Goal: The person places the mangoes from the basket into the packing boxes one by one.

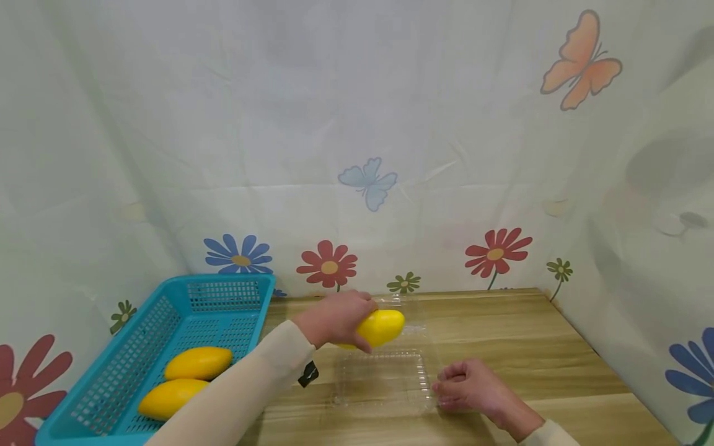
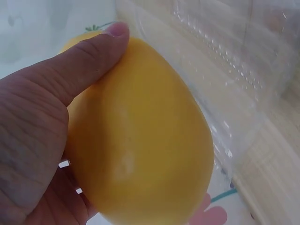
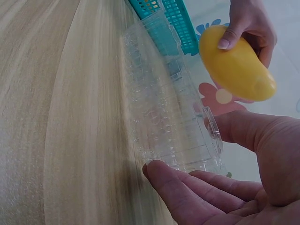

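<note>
My left hand (image 1: pixel 337 317) holds a yellow mango (image 1: pixel 385 326) above the far part of a clear plastic clamshell box (image 1: pixel 382 381). In the left wrist view the thumb lies along one side of the mango (image 2: pixel 145 131), and the other fingers are mostly hidden behind it. The box stands open on the wooden table, its lid folded back toward the wall. At the box's right side is my right hand (image 1: pixel 474 391). The right wrist view shows its thumb by the rim tab and its fingertips at the wall of the box (image 3: pixel 187 145), gripping that edge.
A blue plastic basket (image 1: pixel 264 322) stands on the left, with two yellow mangoes (image 1: pixel 198 363) lying in it. A small black piece (image 1: pixel 308 374) shows beside the left sleeve. Behind the wooden table (image 1: pixel 502 328) hangs a white curtain (image 1: pixel 279 124) with flowers and butterflies.
</note>
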Demonstrator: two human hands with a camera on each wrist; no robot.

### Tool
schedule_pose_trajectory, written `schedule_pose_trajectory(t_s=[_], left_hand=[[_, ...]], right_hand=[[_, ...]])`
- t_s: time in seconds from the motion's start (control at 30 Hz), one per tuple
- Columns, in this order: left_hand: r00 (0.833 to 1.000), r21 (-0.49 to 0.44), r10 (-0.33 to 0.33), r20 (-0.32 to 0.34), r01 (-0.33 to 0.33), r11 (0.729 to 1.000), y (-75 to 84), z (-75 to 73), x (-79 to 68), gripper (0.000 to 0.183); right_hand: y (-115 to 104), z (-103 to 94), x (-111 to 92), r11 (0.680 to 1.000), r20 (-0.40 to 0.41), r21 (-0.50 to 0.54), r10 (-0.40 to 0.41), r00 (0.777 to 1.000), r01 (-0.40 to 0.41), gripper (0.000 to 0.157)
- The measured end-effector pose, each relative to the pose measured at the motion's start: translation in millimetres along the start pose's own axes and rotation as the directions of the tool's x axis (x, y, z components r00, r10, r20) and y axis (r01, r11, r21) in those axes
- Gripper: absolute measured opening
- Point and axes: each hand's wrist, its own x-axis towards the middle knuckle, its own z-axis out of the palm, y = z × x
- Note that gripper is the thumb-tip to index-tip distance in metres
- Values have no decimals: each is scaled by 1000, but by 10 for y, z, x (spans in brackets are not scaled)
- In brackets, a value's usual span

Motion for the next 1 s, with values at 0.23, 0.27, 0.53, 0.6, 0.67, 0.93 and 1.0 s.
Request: schedule_pose_trajectory(t_s=[0.23, 0.27, 0.53, 0.6, 0.67, 0.93, 1.0], left_hand=[[1000, 17, 23, 6, -24, 1000, 67, 62, 26, 57], [1000, 24, 27, 7, -27, 999, 76, 70, 28, 57], [999, 47, 41, 11, -41, 998, 175, 171, 61, 60], [999, 60, 38, 4, -38, 997, 196, 210, 77, 61], [999, 86, 38, -3, -37, 996, 209, 255, 94, 62], [1000, 140, -1, -10, 3, 990, 255, 385, 119, 64], [1000, 140, -20, -7, 21, 990, 269, 408, 123, 64]], right_hand=[[7, 0, -2, 1000, -2, 0, 0, 1000, 0, 48], [6, -2, -3, 1000, -3, -2, 0, 1000, 0, 50], [0, -13, -14, 1000, 0, -6, 2, 1000, -2, 55], [1, -13, -15, 1000, 0, -2, 2, 1000, -2, 56], [5, -9, -14, 1000, -1, 0, 1, 1000, -1, 56], [22, 9, -3, 1000, -4, 5, -12, 1000, 12, 59], [23, 11, -5, 1000, -4, 1, -14, 1000, 14, 60]])
